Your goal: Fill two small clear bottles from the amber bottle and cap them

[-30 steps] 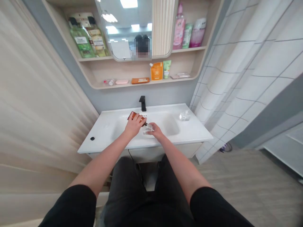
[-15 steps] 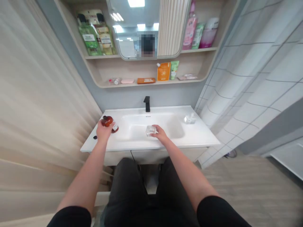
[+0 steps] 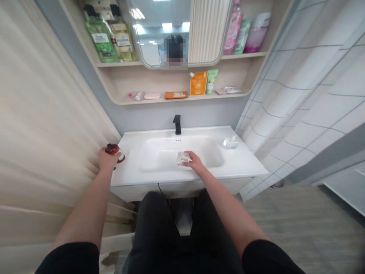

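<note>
At the left end of the white counter, my left hand (image 3: 107,160) is wrapped round a tilted amber bottle (image 3: 112,149) with a white label. My right hand (image 3: 194,163) holds a small clear glass container (image 3: 182,158) over the front part of the white sink (image 3: 148,152). What the clear container holds is too small to tell. Another clear container (image 3: 230,142) stands on the counter to the right of the basin. A small black object (image 3: 114,168) shows just below my left hand, partly hidden.
Behind the basin rises a black faucet (image 3: 177,125). Above it a wall cabinet (image 3: 119,82) with a mirror (image 3: 159,34) holds bottles, an orange pouch (image 3: 198,83) and a green tube (image 3: 211,81). A beige curtain (image 3: 51,114) hangs at the left, close to my left hand.
My left hand has moved left with the amber bottle, from beside the basin to the counter's left edge. My right hand still holds the clear container in nearly the same place. The view has shifted slightly.
</note>
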Available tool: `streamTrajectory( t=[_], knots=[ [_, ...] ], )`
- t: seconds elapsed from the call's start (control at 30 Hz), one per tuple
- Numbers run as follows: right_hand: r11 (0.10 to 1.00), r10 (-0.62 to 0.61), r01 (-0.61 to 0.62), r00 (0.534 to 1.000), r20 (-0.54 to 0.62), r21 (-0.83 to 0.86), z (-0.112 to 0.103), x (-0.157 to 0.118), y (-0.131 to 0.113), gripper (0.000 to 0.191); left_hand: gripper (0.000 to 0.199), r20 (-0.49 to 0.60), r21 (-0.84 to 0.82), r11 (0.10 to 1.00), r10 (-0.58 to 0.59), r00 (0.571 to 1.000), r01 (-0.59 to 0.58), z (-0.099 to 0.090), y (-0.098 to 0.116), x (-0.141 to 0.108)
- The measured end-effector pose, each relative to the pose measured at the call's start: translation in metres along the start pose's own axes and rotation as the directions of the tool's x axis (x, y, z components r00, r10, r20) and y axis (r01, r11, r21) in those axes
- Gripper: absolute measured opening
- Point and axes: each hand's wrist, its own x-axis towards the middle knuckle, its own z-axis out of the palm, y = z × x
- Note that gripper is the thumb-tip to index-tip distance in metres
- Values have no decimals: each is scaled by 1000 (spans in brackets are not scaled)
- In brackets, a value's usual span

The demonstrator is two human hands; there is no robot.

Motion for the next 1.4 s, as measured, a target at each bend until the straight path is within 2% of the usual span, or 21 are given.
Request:
streamTrajectory(
  t=[0.07,0.1,0.17,0.2,0.27,0.33,0.43,0.53,0.6,0.73,0.8,0.87,0.93,1.03,1.1,1.23,1.4],
  knots=[
    [1000,-2,2,1000,4,-3,0,0,0,71,74,-81,15,995,-94,992,95,2,1,-9],
    [1000,2,-2,1000,6,-4,0,0,0,71,76,-145,22,996,-86,986,90,2,3,-15],
    [1000,13,-13,1000,6,-4,0,0,1,70,64,-234,51,997,64,970,-53,5,12,-29],
    [1000,18,-18,1000,5,-3,0,0,1,70,53,-217,65,988,154,964,-143,8,18,-35],
    [1000,24,-24,1000,2,-6,1,0,0,71,39,-70,70,956,291,954,-286,20,32,-42],
    [1000,26,-26,1000,-2,-16,1,0,-1,71,42,111,87,942,314,943,-324,37,45,-42],
    [999,35,-36,999,-12,-29,2,-1,-5,71,55,266,189,948,201,943,-256,65,57,-29],
    [999,41,-42,999,-14,-12,4,-1,-7,72,54,325,261,944,110,939,-201,84,59,-16],
    [999,38,-38,999,-18,-6,4,0,-8,72,48,345,268,947,75,936,-175,90,58,-12],
    [1000,21,-21,999,-26,-19,3,1,-5,70,42,349,257,952,71,934,-168,89,60,-19],
    [1000,18,-19,1000,-22,-22,3,2,-3,70,41,335,178,967,115,935,-182,86,68,-31],
    [999,23,-24,1000,-16,-34,2,2,-1,70,39,311,6,980,189,931,-201,85,82,-49],
    [999,28,-28,1000,-5,-43,2,2,0,70,36,268,-209,952,277,923,-225,83,100,-71],
    [998,19,-18,1000,17,-54,0,2,1,69,32,248,-484,845,381,891,-227,80,129,-105],
    [998,2,-1,1000,25,-64,0,2,0,69,27,270,-591,779,437,858,-211,76,146,-121],
    [996,-16,19,999,32,-92,0,0,-3,68,20,264,-651,714,533,804,-260,65,169,-128],
    [994,-44,46,999,30,-97,0,1,-4,67,19,246,-597,724,574,781,-345,53,186,-119]
  ],
)
